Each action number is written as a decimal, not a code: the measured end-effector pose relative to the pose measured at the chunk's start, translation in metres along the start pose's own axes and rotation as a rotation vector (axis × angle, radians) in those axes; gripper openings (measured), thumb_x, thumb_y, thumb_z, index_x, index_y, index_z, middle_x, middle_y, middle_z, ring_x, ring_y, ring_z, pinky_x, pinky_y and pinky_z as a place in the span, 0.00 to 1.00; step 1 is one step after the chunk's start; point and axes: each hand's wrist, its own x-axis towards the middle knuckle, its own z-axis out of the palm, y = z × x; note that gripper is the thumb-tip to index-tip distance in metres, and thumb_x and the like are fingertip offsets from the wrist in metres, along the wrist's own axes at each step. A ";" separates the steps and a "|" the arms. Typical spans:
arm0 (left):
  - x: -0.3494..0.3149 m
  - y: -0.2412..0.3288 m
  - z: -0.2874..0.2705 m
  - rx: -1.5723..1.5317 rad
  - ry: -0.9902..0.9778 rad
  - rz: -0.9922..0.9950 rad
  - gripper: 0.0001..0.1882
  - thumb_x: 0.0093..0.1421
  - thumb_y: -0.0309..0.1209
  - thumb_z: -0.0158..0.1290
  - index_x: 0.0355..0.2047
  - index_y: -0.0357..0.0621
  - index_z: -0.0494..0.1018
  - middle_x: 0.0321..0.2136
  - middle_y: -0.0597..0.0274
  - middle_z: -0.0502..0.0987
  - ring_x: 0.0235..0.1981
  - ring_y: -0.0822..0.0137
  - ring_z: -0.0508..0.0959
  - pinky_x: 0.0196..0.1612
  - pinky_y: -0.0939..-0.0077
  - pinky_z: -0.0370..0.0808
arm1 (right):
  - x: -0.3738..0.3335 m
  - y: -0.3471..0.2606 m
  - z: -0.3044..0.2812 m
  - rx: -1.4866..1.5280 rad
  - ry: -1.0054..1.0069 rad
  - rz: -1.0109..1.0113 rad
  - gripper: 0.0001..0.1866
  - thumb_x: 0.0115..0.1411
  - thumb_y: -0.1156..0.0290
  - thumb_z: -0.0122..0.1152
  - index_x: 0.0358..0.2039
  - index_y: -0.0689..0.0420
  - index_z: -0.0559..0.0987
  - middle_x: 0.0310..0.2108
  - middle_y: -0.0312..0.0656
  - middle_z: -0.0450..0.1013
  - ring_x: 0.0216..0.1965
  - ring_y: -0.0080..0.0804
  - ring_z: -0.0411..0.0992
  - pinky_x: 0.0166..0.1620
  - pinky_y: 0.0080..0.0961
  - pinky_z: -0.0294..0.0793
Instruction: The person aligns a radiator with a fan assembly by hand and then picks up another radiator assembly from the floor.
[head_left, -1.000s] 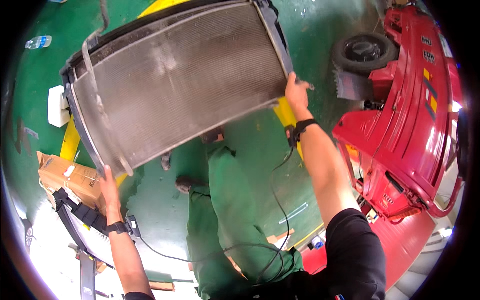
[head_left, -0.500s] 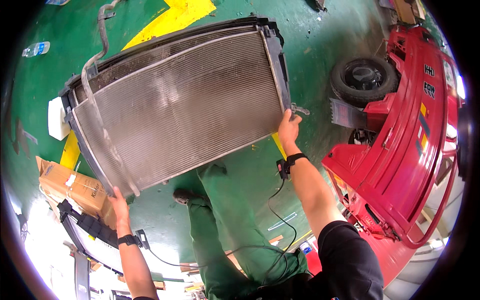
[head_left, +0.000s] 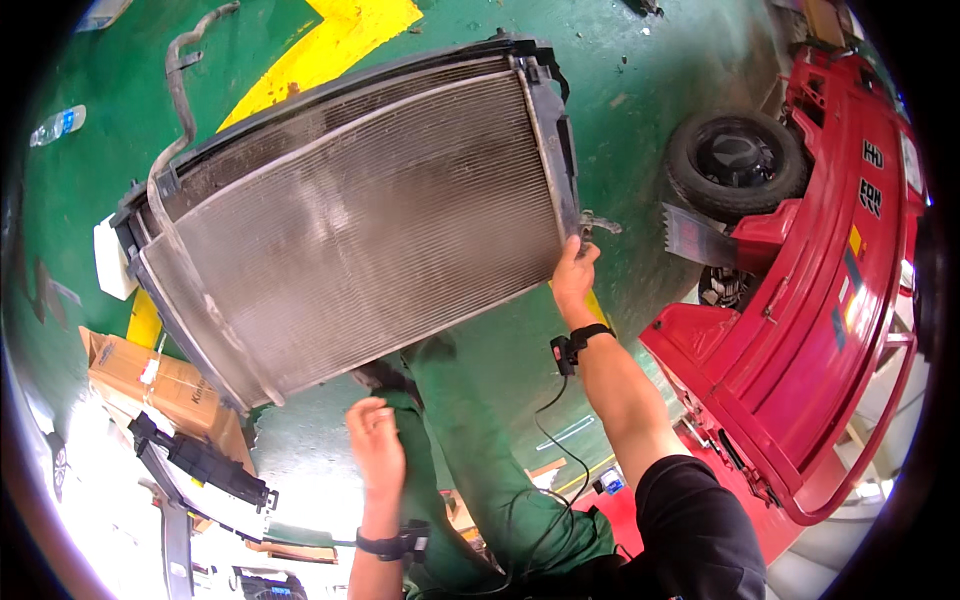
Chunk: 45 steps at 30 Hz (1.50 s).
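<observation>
Head view: green workshop floor, yellow-marked. Red vehicle at right. Radiator slanting over floor, ahead of green trousers; what bears it, hidden. Cardboard box lower left. Right hand: fingers grasping radiator's near right corner, probably for steadying. Left hand: fingers half-curled, empty, apart from radiator. Clear bottle far left.

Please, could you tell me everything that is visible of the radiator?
The radiator is a broad, flat panel of fine grey-brown ribs, apparently metal, with paler stains and dark, plastic-looking end strips. A bent grey pipe crosses its left end, reaching past the far edge. It slants in view over the green floor. The right hand holds its near right corner.
</observation>
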 end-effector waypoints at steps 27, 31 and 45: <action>0.046 -0.011 0.103 -0.365 -0.572 -0.275 0.07 0.63 0.32 0.51 0.39 0.44 0.71 0.30 0.70 0.74 0.29 0.79 0.70 0.30 0.83 0.65 | 0.161 -0.313 0.004 -0.102 -0.235 -0.322 0.30 0.58 0.48 0.60 0.50 0.60 0.79 0.45 0.46 0.78 0.47 0.37 0.74 0.51 0.33 0.71; 0.049 -0.019 0.102 -0.429 -0.487 -0.219 0.07 0.62 0.31 0.52 0.38 0.43 0.71 0.30 0.70 0.74 0.29 0.78 0.71 0.32 0.81 0.67 | 0.213 -0.302 0.062 -0.343 -0.236 -0.314 0.26 0.55 0.53 0.62 0.47 0.59 0.80 0.42 0.46 0.78 0.42 0.38 0.76 0.45 0.36 0.74; 0.057 0.018 0.071 -0.378 -0.417 -0.179 0.09 0.62 0.33 0.52 0.37 0.41 0.71 0.27 0.64 0.76 0.28 0.71 0.76 0.34 0.75 0.73 | 0.272 -0.279 0.060 -0.861 0.036 -0.659 0.30 0.58 0.39 0.49 0.45 0.50 0.83 0.49 0.52 0.76 0.53 0.49 0.73 0.54 0.39 0.70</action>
